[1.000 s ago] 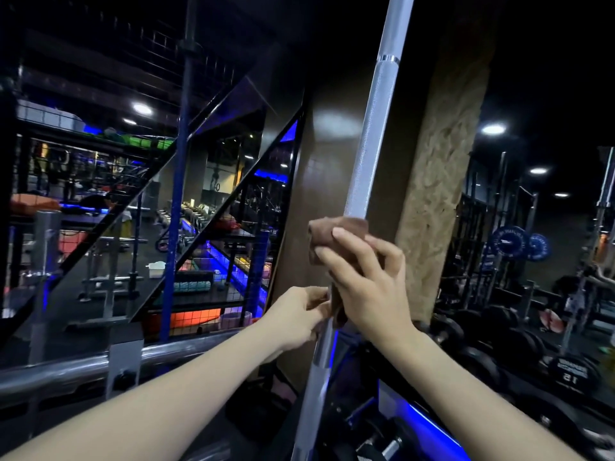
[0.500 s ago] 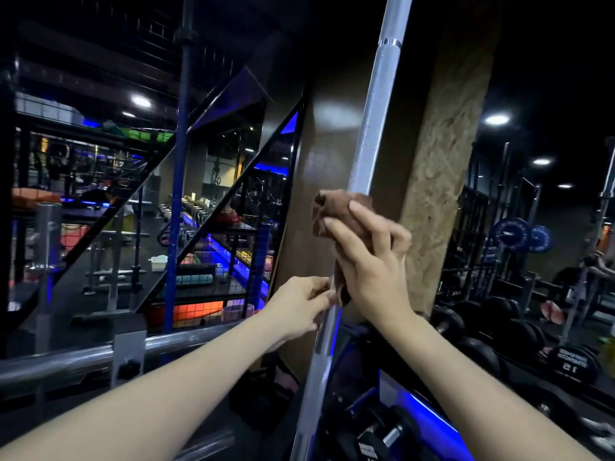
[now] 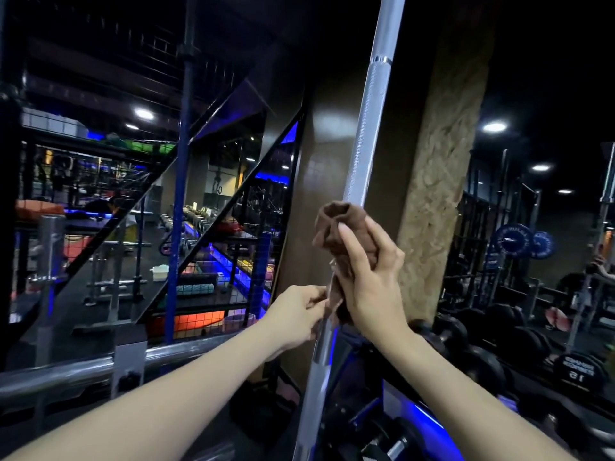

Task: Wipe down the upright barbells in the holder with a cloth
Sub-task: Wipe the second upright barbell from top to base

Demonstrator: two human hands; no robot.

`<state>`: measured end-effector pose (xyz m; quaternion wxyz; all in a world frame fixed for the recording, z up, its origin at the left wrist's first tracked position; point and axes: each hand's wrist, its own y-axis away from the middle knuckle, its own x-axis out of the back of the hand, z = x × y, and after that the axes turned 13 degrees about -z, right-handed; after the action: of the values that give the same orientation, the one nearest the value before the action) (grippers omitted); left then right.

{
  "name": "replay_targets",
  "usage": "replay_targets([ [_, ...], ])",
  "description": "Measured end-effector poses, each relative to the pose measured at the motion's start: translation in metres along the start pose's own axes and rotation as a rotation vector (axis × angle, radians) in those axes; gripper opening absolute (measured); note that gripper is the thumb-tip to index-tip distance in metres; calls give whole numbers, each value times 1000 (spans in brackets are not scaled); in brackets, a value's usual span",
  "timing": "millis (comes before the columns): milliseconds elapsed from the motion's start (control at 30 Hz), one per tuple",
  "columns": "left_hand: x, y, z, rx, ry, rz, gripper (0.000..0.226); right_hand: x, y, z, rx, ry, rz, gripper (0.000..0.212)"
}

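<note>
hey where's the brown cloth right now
In the head view, the brown cloth sits just right of centre, wrapped round the upright barbell in the right hand, while the left hand pinches its lower end.

One upright barbell, one brown cloth, two hands, two blue weight plates.

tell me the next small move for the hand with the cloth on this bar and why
Probably slide the right hand further up the barbell. It holds the brown cloth wrapped round the shaft, the left hand grips the shaft just below, and a long bare knurled stretch runs above the cloth.
</note>
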<state>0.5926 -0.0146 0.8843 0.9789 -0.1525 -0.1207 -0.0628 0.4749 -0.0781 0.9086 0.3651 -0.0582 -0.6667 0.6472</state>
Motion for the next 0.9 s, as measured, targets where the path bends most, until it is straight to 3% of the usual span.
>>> replay_targets([
  [200,2,3,2,34,-73,5,15,38,-86,-6,-234,-207,15,67],
  [433,1,1,-2,-15,-66,20,13,17,-31,-22,-208,-46,-19,72],
  [700,0,-1,-5,17,-30,-3,21,51,-130,-11,-345,-102,50,66],
  [800,0,0,-4,13,-30,-1,20,37,-106,-12,-402,-210,-1,67],
  [900,1,3,-4,-7,-80,23,14,22,-64,-22,-308,-32,-28,64],
])
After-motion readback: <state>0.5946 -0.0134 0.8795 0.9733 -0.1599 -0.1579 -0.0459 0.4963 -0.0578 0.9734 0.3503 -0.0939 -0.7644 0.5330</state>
